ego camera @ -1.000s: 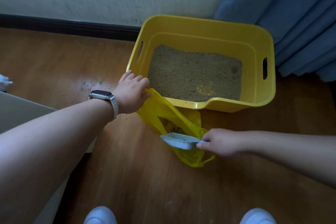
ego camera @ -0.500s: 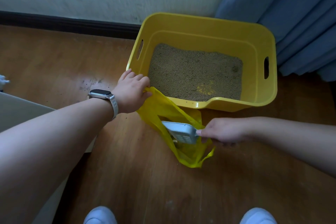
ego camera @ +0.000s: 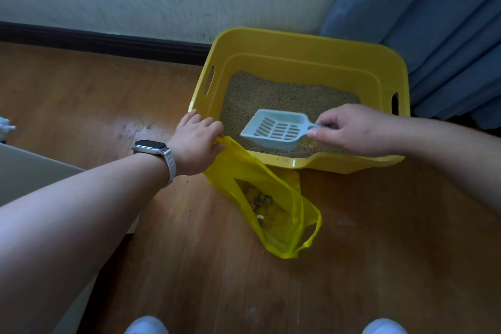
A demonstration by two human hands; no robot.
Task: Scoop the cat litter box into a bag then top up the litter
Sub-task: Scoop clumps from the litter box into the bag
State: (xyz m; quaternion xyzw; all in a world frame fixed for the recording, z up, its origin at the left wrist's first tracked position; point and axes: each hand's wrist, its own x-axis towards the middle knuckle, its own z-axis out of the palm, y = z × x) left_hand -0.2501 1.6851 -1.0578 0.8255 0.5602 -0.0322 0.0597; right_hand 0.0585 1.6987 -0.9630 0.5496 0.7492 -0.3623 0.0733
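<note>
Now: my right hand [ego camera: 352, 130] pinches the empty scoop [ego camera: 276, 129] over the litter [ego camera: 284, 95].
Left hand [ego camera: 196, 146]: grips the rim of the bag [ego camera: 271, 184].
Best way: I dig shallow, sift, carry level.

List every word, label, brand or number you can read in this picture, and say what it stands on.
None: no text can be read anywhere in this view.
The watch face is dark and shows nothing.
The scoop, litter box and yellow bag show no print or label.
</note>
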